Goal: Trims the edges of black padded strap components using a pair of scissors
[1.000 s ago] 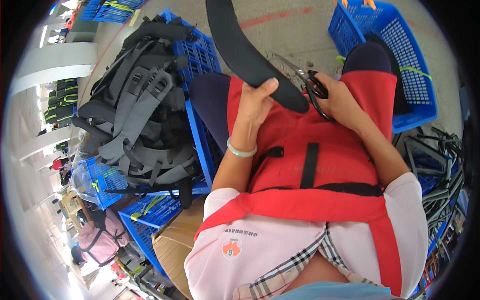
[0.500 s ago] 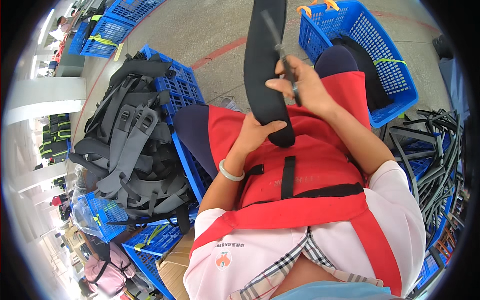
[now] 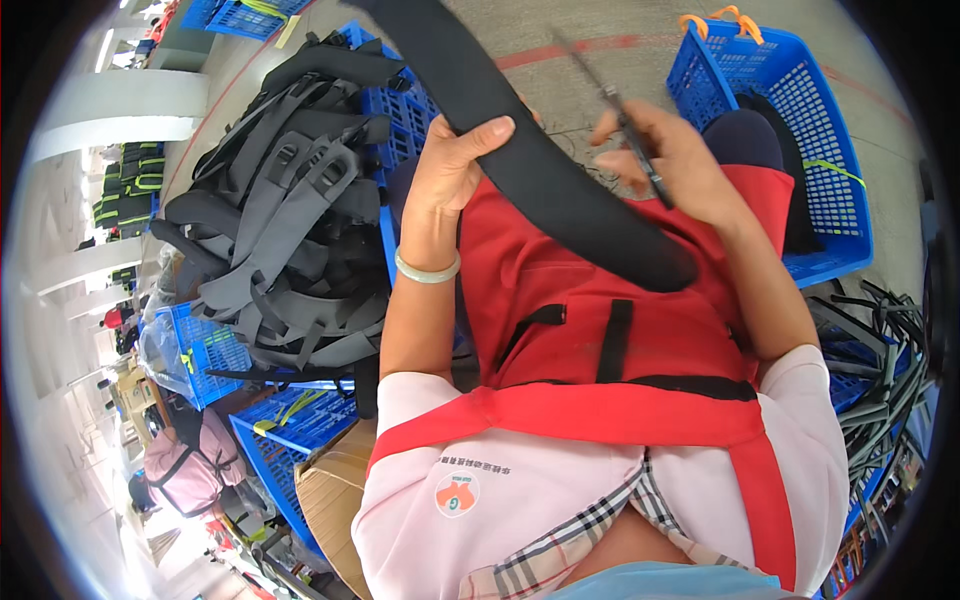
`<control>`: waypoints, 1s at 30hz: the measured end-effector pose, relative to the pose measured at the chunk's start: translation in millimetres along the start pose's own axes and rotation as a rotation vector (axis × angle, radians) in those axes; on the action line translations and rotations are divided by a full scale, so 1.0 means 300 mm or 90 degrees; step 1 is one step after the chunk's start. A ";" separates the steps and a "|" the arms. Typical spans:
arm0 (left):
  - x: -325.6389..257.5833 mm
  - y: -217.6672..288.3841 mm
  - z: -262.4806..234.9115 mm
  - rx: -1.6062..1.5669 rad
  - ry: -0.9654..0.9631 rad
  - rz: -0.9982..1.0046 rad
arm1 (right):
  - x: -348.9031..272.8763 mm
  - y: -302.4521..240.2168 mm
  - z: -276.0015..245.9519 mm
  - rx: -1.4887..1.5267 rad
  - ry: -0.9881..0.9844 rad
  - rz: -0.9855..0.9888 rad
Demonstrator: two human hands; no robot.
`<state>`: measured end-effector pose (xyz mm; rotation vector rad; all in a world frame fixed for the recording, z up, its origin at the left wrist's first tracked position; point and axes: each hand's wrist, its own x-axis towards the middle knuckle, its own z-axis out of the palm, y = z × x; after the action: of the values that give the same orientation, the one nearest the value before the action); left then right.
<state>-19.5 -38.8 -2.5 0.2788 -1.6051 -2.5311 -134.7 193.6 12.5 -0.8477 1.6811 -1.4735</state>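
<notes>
We see the left hand (image 3: 452,165) clasping the long curved black padded strap (image 3: 540,165), thumb pressed over its upper edge, holding it slantwise above the red apron (image 3: 590,300). The right hand (image 3: 665,160) has its fingers closed around slim metal scissors (image 3: 625,125) (blades blurred, just beside the strap). A blue plastic crate piled with grey straps (image 3: 290,220) stands at the left.

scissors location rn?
Head view, upper right of centre: the scissors are in the right hand, above the red apron, just right of the black padded strap.
</notes>
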 end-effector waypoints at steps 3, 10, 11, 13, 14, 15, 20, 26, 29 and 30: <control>-0.001 -0.028 -0.052 -0.106 0.026 0.051 | -0.013 0.128 -0.041 -0.016 0.040 0.027; -0.009 -0.113 -0.026 -0.151 -0.002 0.075 | -0.057 0.120 0.019 -0.088 0.006 -0.026; -0.014 -0.120 -0.030 -0.154 -0.005 0.073 | -0.059 0.083 0.022 -0.181 -0.011 -0.011; -0.016 -0.118 -0.014 -0.144 -0.009 0.074 | -0.061 0.032 0.015 -0.226 -0.040 0.037; -0.017 -0.118 -0.008 -0.134 -0.012 0.079 | -0.062 0.023 0.013 -0.271 -0.071 0.082; -0.015 -0.127 -0.005 -0.134 -0.015 0.077 | -0.065 0.038 0.013 -0.270 -0.068 0.083; -0.023 -0.147 0.036 -0.147 0.001 0.075 | -0.074 0.072 0.037 -0.348 0.016 -0.027; -0.029 -0.150 0.056 -0.138 0.021 0.087 | -0.061 0.149 0.034 -0.371 0.032 -0.031; -0.033 -0.150 0.060 -0.160 0.017 0.076 | -0.064 0.157 0.058 -0.359 0.044 -0.006; -0.034 -0.151 0.062 -0.161 0.016 0.076 | -0.066 0.159 0.056 -0.359 0.045 -0.006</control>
<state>-14.2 -1.0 -34.8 0.1797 -1.2358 -2.5888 -110.7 207.9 -34.1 -1.1023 2.1930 -1.0469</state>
